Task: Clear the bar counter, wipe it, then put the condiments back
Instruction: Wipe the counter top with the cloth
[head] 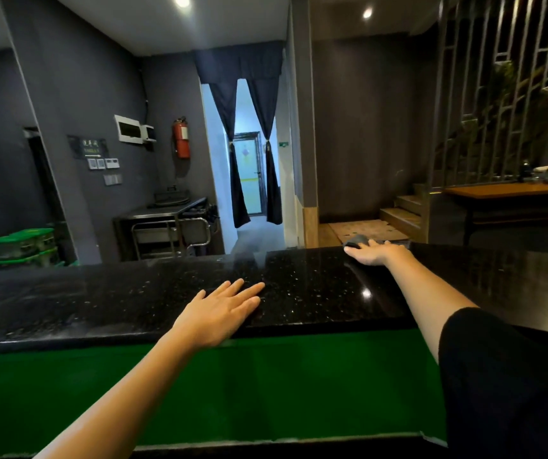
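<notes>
The black speckled bar counter (133, 303) runs across the view, with a wet smeared sheen on its left part. My left hand (219, 309) lies flat on the counter near its front edge, fingers spread, holding nothing. My right hand (373, 253) reaches to the counter's far edge and presses on a dark grey cloth (357, 240), which is mostly hidden under my fingers. No condiments are in view.
A green panel (266, 385) sits below the counter's front edge. Beyond the counter are a steel trolley (170, 233), green crates (24, 246), a curtained doorway (249, 167), wooden steps (401, 213), and a wooden table (511, 193) at the right.
</notes>
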